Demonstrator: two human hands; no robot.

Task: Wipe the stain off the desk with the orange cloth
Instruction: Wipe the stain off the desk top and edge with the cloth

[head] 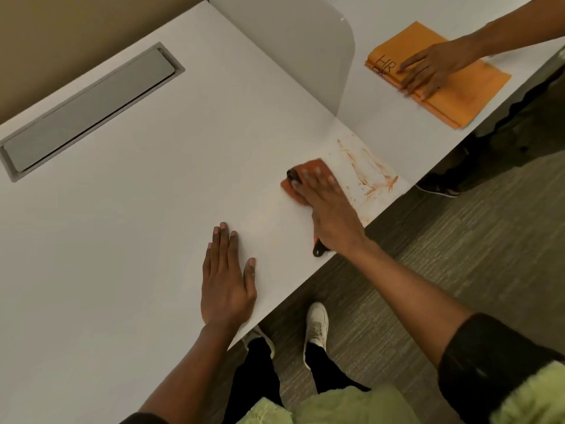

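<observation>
Grey cable hatch [91, 110] upper left on white worktop [137, 224]. Left hand [227, 281] flat, fingers spread, grasping nothing, lower centre. Right hand [327, 206] pressed flat on orange cloth [301, 179], centre right, just left of reddish stain [371, 174] near the edge.

Tabletop [153, 209]: white, flat, front edge running diagonally.
- Orange cloth [301, 180], folded small, pressed flat under the right grip [328, 209].
- Reddish stain [371, 172], smeared streaks just beyond the right grip, near the edge.
- Left grip [227, 280], palm flat on bare surface, apart from the cloth.
- Grey recessed hatch [88, 111], far beyond the left grip.
</observation>
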